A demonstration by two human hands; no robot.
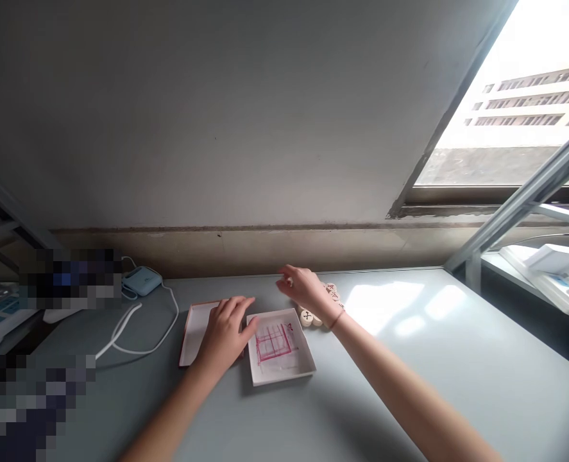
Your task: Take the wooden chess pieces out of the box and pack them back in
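The left hand [229,324] has its fingers loosely spread over the red-edged shallow box [198,330], thumb by the left rim of the white box [303,351], with nothing seen in its grasp. The right hand [303,287] is half curled beyond the white box; whether it grips anything cannot be told. Round wooden Chinese chess pieces [306,317] lie on the counter [481,359], partly hidden by the right wrist. A pink grid [273,343] marks the white box's floor
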